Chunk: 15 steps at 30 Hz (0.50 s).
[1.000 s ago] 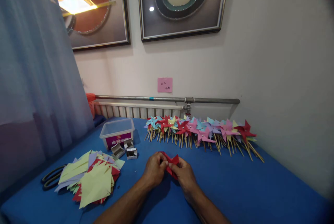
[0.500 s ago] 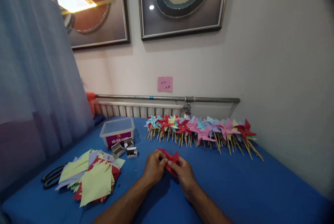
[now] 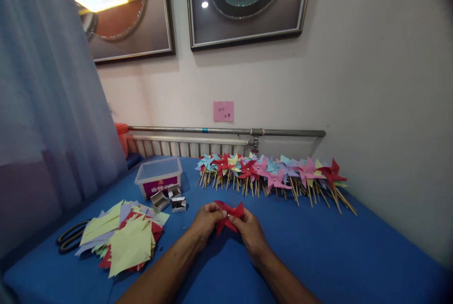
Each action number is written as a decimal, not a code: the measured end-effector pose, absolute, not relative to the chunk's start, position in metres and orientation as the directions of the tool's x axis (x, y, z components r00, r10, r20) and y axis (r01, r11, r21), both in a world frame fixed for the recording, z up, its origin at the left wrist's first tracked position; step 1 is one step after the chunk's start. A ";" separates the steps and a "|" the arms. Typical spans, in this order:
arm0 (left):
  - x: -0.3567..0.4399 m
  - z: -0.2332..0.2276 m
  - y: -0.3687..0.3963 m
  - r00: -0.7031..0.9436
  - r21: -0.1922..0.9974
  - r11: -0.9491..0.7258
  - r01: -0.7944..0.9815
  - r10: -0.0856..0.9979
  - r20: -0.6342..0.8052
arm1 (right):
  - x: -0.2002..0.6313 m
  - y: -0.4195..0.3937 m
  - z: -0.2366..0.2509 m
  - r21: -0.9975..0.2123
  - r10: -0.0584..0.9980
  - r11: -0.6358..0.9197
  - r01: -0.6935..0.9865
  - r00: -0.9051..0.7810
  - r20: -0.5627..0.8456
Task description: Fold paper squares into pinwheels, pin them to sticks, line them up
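Between my two hands is a red paper pinwheel (image 3: 232, 210), its points folded in and a small pale dot showing at its centre. My left hand (image 3: 207, 223) pinches its left side, thumb on top. My right hand (image 3: 250, 233) grips the right side, with the thumb close to the centre. No stick shows on this pinwheel. To the left lies a pile of cut paper squares (image 3: 130, 245) in yellow, red, purple and green. Behind the hands, several finished pinwheels (image 3: 276, 179) on wooden sticks lie in a long row.
Black-handled scissors (image 3: 71, 238) lie partly under the paper. Small open boxes (image 3: 179, 204), one with dark bits inside, stand by a clear plastic tub (image 3: 158, 172). A blue cloth (image 3: 336, 257) covers the table. A radiator and pipe (image 3: 191, 130) run along the wall, and a curtain (image 3: 53, 82) hangs left.
The red pinwheel has turned flatter, so its points and centre now show. My left hand has shifted slightly left and down. The view has tilted a little.
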<state>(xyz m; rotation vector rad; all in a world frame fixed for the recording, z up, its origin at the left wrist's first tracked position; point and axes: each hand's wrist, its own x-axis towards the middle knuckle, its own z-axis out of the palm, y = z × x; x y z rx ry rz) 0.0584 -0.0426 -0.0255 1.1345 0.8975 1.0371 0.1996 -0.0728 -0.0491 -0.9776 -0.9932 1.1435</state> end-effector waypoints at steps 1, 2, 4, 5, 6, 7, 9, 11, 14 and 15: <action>0.058 -0.026 -0.043 0.279 0.978 0.100 -0.184 0.959 -0.046 | 0.199 -0.073 -0.048 -0.961 0.984 0.146 -0.236 0.135 0.116; 0.058 -0.026 -0.043 0.278 0.978 0.103 -0.182 0.959 -0.049 | 0.199 -0.074 -0.048 -0.963 0.983 0.147 -0.226 0.141 0.117; 0.058 -0.025 -0.044 0.287 0.979 0.114 -0.172 0.956 -0.061 | 0.199 -0.074 -0.047 -0.964 0.982 0.148 -0.220 0.146 0.117; 0.058 -0.024 -0.044 0.290 0.979 0.120 -0.168 0.955 -0.067 | 0.199 -0.074 -0.047 -0.965 0.982 0.148 -0.219 0.147 0.117; 0.058 -0.023 -0.044 0.289 0.978 0.126 -0.164 0.954 -0.074 | 0.199 -0.074 -0.046 -0.965 0.982 0.148 -0.216 0.148 0.117; 0.058 -0.022 -0.045 0.289 0.978 0.130 -0.163 0.954 -0.079 | 0.199 -0.074 -0.046 -0.966 0.982 0.146 -0.212 0.148 0.116; 0.058 -0.020 -0.046 0.299 0.978 0.130 -0.161 0.951 -0.077 | 0.199 -0.075 -0.044 -0.969 0.983 0.142 -0.204 0.148 0.112; 0.058 -0.019 -0.047 0.321 0.980 0.121 -0.159 0.945 -0.065 | 0.199 -0.077 -0.042 -0.969 0.985 0.127 -0.213 0.139 0.098; 0.057 -0.020 -0.047 0.345 0.984 0.108 -0.145 0.937 -0.053 | 0.198 -0.080 -0.038 -0.962 0.992 0.098 -0.253 0.100 0.075; 0.057 -0.020 -0.047 0.353 0.985 0.104 -0.140 0.934 -0.049 | 0.197 -0.081 -0.037 -0.960 0.994 0.093 -0.265 0.086 0.072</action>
